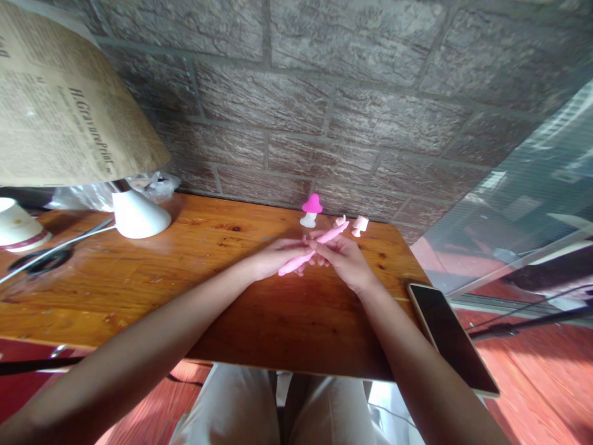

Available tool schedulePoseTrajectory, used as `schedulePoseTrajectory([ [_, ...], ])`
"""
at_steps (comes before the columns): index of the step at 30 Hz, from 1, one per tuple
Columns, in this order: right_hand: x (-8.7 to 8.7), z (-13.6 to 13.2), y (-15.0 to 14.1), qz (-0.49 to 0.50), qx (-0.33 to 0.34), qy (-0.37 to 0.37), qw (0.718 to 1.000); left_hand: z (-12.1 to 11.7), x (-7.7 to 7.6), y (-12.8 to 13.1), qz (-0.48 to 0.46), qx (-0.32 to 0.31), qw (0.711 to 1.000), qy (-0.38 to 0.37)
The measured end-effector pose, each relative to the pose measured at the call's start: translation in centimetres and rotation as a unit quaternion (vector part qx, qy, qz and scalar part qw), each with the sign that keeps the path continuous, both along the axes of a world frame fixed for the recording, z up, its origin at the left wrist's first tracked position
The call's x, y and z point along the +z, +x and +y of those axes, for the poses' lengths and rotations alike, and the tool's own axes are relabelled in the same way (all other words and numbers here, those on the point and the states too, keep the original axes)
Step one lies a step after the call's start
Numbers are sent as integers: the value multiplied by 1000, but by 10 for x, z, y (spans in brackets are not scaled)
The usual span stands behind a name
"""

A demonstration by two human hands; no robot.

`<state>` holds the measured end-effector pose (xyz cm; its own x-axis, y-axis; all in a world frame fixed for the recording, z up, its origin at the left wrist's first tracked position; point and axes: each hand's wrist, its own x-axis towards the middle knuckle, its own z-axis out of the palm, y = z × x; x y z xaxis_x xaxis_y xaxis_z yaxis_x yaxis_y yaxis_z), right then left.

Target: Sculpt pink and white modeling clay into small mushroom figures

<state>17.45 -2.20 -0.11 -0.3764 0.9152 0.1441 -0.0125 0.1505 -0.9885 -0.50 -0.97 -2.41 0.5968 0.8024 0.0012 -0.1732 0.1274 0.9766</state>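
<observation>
Both my hands meet over the middle of the wooden table (139, 290), holding a long pink stick-like piece (312, 250) that slants from lower left to upper right. My left hand (273, 258) has its fingers closed on the lower part. My right hand (343, 259) pinches it near the middle. Behind the hands, near the wall, stand a small mushroom figure (311, 210) with a bright pink cap and white stem, a small pale pink piece (341, 220) and another pale piece (359, 225).
A white lamp base (139, 215) with a newspaper-print shade (65, 111) stands at the left, a cable running from it. A white cup (16, 225) sits at the far left. A dark phone (449, 337) lies at the table's right edge. A brick wall is behind.
</observation>
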Motion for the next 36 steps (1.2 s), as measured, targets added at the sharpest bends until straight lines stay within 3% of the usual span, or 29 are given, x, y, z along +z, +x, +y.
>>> schedulePoseTrajectory([
  [17,-3,1,-2,46,-72,-17,996,0,2,-1,20,-3,1000,-7],
  [36,0,0,-3,46,-67,-35,996,2,-4,-2,34,-9,999,36],
])
